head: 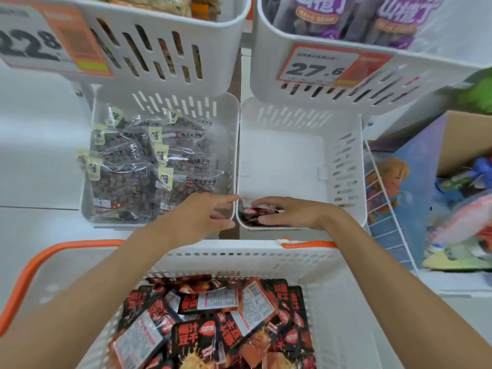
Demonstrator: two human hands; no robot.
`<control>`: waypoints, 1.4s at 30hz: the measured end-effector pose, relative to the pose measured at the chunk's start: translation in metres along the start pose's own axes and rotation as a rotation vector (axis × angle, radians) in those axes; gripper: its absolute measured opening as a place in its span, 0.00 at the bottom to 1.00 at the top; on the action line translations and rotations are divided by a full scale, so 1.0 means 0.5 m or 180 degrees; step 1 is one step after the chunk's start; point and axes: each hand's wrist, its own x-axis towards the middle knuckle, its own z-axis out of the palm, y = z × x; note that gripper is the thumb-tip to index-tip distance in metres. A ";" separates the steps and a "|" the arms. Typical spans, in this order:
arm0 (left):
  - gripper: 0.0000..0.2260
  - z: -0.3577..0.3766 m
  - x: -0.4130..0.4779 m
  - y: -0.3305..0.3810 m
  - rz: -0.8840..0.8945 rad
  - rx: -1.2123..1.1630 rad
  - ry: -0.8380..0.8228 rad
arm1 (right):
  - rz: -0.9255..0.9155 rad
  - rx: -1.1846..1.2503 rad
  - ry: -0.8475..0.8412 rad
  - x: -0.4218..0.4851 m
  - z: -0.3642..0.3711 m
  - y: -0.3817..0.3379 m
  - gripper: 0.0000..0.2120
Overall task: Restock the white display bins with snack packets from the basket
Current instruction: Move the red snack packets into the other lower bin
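A white perforated plastic basket (pixel 239 251) with orange handles (pixel 32 265) fills the bottom of the frame. It is heaped with black-and-red snack packets (pixel 207 328), lying flat and overlapping; some lie with their white label side up.

Just above it, at mid-frame, two white slotted plastic display bins stand side by side, their walls almost touching. The centre-left bin (pixel 173 102) is well filled with clear plastic packets of a dark brown snack (pixel 149 166), each with a pale yellow-green label at one corner. The centre-right bin (pixel 346 161) shows mostly bare white floor; a small bunch of black-and-red packets (pixel 253 210) lies in its near left corner.

The right hand (pixel 292 211) reaches into that corner. Its fingers lie over the bunch and its thumb comes in from the near side, so it grips those packets against the bin floor. The left hand (pixel 197 217) is over the near right corner of the centre-left bin, fingers loosely extended toward the wall shared by the two bins, and it holds nothing.

At the upper left of the frame a further white slotted bin (pixel 165 49) carries an orange-and-white price tag (pixel 50 41) and holds packets too hidden to tell apart. At the upper right, another white bin (pixel 399 83) holds purple packets (pixel 346 17) behind its own orange-and-white price tag (pixel 327 65).

Along the right edge, a white wire rack (pixel 386 209) stands just beside an open cardboard box (pixel 463 139) of blurred colourful items.
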 end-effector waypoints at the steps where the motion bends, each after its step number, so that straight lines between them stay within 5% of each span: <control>1: 0.29 0.000 0.000 0.000 0.0003 0.0045 0.0006 | 0.0036 0.0010 0.0052 0.002 0.002 0.000 0.27; 11: 0.27 0.004 -0.003 0.008 0.0037 0.0277 0.0033 | 0.0435 0.0357 0.0420 -0.008 0.019 -0.025 0.47; 16: 0.20 -0.001 -0.045 0.025 0.0083 0.0335 0.0485 | 0.0043 0.0299 0.1275 -0.052 0.038 -0.045 0.38; 22: 0.12 0.038 -0.140 0.049 0.0402 0.0302 0.1289 | -0.1171 0.0515 0.2943 -0.182 0.159 -0.110 0.10; 25: 0.11 0.084 -0.207 0.024 0.0450 0.0362 0.1331 | -0.1068 0.0580 0.2303 -0.224 0.275 -0.098 0.06; 28: 0.10 0.114 -0.274 -0.028 0.0170 0.0176 0.1314 | -0.0621 -0.0240 0.1419 -0.214 0.374 -0.055 0.17; 34: 0.13 0.135 -0.375 -0.124 -0.0379 -0.0128 0.1215 | -0.0342 -0.1544 0.1381 -0.077 0.465 -0.034 0.41; 39: 0.11 0.128 -0.420 -0.171 -0.0691 -0.0238 0.1403 | -0.0451 -0.2279 0.2015 -0.008 0.472 -0.011 0.23; 42: 0.10 0.132 -0.420 -0.170 -0.0673 -0.0644 0.1650 | -0.0644 -0.1348 0.2466 -0.044 0.436 -0.025 0.11</control>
